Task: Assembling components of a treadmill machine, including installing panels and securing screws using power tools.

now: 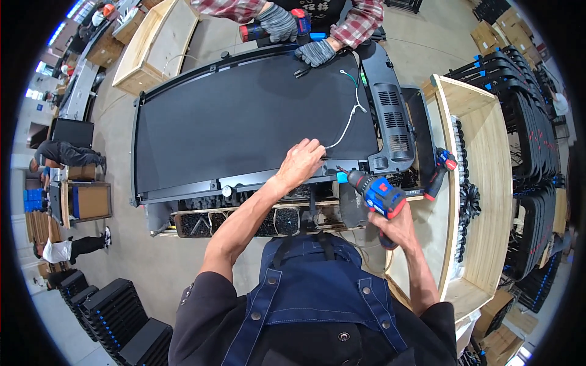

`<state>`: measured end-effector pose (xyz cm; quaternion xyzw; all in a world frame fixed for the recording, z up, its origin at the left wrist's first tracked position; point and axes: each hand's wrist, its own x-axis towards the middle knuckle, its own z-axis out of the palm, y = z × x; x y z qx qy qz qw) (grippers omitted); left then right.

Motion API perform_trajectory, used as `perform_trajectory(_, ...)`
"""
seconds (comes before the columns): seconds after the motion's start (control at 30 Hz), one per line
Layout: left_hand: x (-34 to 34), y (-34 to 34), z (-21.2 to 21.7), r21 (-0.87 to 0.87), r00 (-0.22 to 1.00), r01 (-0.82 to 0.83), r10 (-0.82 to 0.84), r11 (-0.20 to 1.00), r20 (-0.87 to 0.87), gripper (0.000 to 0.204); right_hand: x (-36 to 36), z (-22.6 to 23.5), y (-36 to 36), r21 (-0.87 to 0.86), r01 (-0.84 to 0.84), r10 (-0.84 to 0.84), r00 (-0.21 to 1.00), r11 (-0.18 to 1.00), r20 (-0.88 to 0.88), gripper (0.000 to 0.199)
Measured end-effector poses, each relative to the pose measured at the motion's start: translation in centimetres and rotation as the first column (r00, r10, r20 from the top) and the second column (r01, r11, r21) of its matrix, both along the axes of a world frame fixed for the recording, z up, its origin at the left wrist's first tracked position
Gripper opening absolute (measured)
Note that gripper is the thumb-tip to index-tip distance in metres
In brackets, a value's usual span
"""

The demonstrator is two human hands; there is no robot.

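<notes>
In front of me lies a treadmill deck with a wide black belt (244, 116) and a black vented motor cover (392, 116) at its right end. My left hand (300, 163) is at the deck's near rail, fingers curled together. A white cable (347, 129) with a green branch runs over the belt to its fingertips; whatever they pinch is hidden. My right hand (395, 227) grips a blue and black cordless drill (381, 195), its bit pointing at the near rail by a small blue piece (342, 177).
Opposite, a co-worker's gloved hand (278, 23) holds a red and blue power tool (299, 21); the other glove (315, 53) rests on the belt. Another driver (441, 174) stands right of the deck, beside a wooden crate (482, 183). Parts bins (287, 221) sit below the near rail.
</notes>
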<state>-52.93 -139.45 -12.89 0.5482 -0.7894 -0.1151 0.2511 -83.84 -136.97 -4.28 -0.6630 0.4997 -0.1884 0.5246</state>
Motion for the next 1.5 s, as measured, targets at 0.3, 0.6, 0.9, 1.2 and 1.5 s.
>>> perform_trajectory(0.3,0.2,-0.3,-1.0,0.024,0.995,-0.038,0.040,0.999,-0.094,0.020,5.5,3.7,-7.3,0.012,-0.306,0.285,0.873,0.952,-0.396,0.017)
perform_trajectory(0.6,0.2,-0.4,-1.5,0.018,0.993,-0.089,0.090,0.996,-0.077,0.022,7.0,3.2,-8.6,0.083,-0.386,0.384,0.824,0.919,-0.417,0.015)
perform_trajectory(0.9,0.2,-0.3,-1.6,0.055,0.989,-0.098,0.103,0.994,-0.104,0.023,8.1,4.0,-8.3,0.081,-0.392,0.382,0.797,0.916,-0.468,0.017)
perform_trajectory(1.2,0.6,-0.5,-1.8,0.064,0.990,-0.088,0.095,0.994,-0.105,0.023,9.5,5.0,-7.2,0.090,-0.427,0.396,0.713,0.900,-0.579,0.026)
perform_trajectory(1.5,0.9,-0.6,-2.4,0.019,0.984,-0.068,0.070,0.997,-0.164,0.013,12.3,5.5,-7.0,-0.029,-0.639,0.451,0.573,0.768,-0.684,0.029)
